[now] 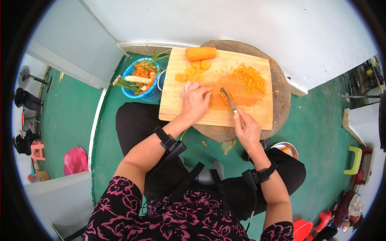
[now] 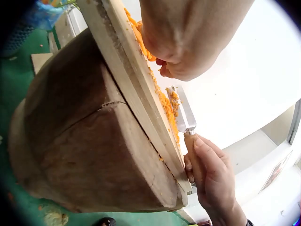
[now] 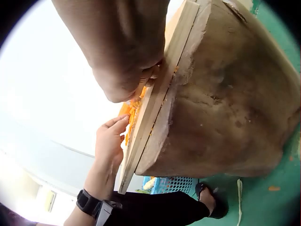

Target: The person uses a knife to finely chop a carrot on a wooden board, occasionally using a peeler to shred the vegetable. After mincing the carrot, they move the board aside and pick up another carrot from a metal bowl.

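Note:
My right hand grips the wooden handle of a knife, its blade low over the cutting board. Orange bits cling to the blade in the left wrist view. Beside the blade lies a heap of minced carrot, with more scattered around it. My left hand rests on the board left of the knife, fingers bent and fingertips close together; I cannot tell whether they pinch a piece. Just beyond it lie several round carrot slices and a thick cut carrot at the far edge.
The board sits on a wooden chopping block close to a white wall. A blue basket of carrot scraps and greens stands at left. On the green floor at right is a metal bowl.

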Motion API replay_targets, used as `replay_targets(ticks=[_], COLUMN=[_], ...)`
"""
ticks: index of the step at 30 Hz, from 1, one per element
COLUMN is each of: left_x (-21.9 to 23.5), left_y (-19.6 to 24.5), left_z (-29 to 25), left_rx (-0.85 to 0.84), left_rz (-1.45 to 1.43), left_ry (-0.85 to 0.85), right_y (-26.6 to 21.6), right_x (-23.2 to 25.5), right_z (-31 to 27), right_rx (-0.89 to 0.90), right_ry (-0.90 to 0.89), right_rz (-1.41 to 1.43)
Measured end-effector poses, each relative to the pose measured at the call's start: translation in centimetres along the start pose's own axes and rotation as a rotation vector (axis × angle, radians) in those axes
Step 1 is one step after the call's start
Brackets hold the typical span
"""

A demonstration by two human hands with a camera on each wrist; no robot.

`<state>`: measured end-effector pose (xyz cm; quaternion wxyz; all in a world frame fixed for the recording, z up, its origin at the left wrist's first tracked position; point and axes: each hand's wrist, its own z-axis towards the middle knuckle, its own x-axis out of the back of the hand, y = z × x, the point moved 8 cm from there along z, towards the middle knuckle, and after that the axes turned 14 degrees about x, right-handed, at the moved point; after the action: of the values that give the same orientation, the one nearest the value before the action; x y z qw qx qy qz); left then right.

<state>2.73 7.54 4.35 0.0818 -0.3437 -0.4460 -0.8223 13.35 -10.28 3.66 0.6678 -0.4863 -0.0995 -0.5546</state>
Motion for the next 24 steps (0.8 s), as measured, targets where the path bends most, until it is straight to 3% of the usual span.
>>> replay_targets(ticks=[9, 15, 21, 24], left_x=[-0.2, -0.2, -0.1, 0.0], left_y=[-0.1, -0.1, -0.1, 0.1], left_z=[0.0, 0.1, 0.1, 0.1], left_rx=[0.017, 0.03, 0.021, 0.022], left_rz=[-0.002, 0.019, 0.013, 0.005], left_ry=[-0.027, -0.026, -0.03, -0.049], right_y=[-1.5, -0.5, -1.1, -1.7], right_x=[-0.7, -0.2, -0.8, -0.9], right_z=[0.4, 0.1, 0.4, 0.5], right_rx=[0.092, 0.079, 0.062, 0.123], right_ry=[-0.13, 0.006, -0.169, -0.161], right_rz=[-0.265, -0.09, -0.174, -0.23])
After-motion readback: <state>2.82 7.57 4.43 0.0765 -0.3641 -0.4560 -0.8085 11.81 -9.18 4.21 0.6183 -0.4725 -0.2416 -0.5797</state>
